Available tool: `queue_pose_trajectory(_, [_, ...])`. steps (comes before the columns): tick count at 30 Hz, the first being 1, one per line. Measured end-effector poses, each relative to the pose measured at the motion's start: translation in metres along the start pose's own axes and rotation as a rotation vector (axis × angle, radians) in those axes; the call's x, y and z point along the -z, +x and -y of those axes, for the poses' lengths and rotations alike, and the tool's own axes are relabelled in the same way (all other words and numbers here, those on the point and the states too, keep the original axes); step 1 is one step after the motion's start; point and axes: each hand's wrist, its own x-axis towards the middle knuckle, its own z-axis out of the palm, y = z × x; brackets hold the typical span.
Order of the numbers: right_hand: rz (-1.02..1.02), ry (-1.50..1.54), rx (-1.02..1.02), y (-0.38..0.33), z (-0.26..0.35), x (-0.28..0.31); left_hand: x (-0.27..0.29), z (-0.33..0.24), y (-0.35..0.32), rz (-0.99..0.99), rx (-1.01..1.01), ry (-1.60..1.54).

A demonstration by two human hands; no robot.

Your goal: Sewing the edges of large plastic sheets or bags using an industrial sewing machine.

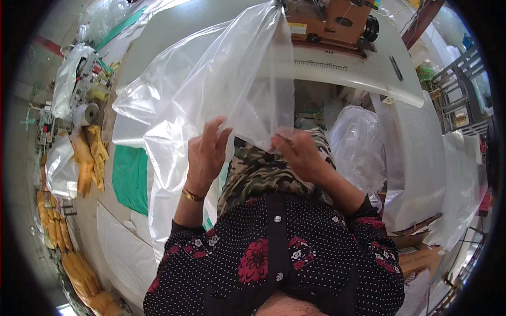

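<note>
Printing marks the brown machine [337, 21] and cardboard box [424, 259].

Clear sheet [232, 68] gathered at its upper end beside the brown sewing machine [337, 23], its folds spread over the counter [363, 66] and hanging below the front edge. The fingers of the right hand [303, 152] pinch its lower edge; the left hand [206, 152] is curled against it, its grip unclear. Right of the machine, a dark tool [396, 68]; lower left, green material [129, 179].

Left hand [207, 151]: fingers curled; right hand [302, 154]: slightly blurred, fingertips pinched; forearms [341, 188] angled inward, hands apart.
</note>
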Motion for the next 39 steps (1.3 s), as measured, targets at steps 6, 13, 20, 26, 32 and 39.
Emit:
queue_pose_trajectory(6, [-0.475, 0.332, -0.176, 0.004, 0.029, -0.025, -0.022, -0.020, -0.002, 0.178, -0.189, 0.052])
queue_pose_trajectory(13, [-0.384, -0.206, 0.107, 0.007, 0.024, -0.011, -0.042, -0.021, -0.004, 0.150, -0.257, -0.177])
queue_pose_trajectory(20, [-0.242, -0.346, 0.214, 0.018, 0.032, -0.005, -0.049, -0.006, -0.010, 0.422, 0.327, -0.777])
queue_pose_trajectory(26, [-0.149, -0.521, 0.236, 0.021, 0.039, -0.009, -0.046, 0.001, 0.001, 0.412, 0.451, -0.968])
queue_pose_trajectory(32, [-0.123, -0.483, 0.494, 0.014, 0.016, -0.009, -0.053, -0.001, 0.010, 0.280, 0.185, -0.418])
queue_pose_trajectory(39, [-0.866, 0.111, -0.146, 0.091, -0.054, -0.044, -0.001, -0.026, 0.026, -0.026, 0.064, -0.109])
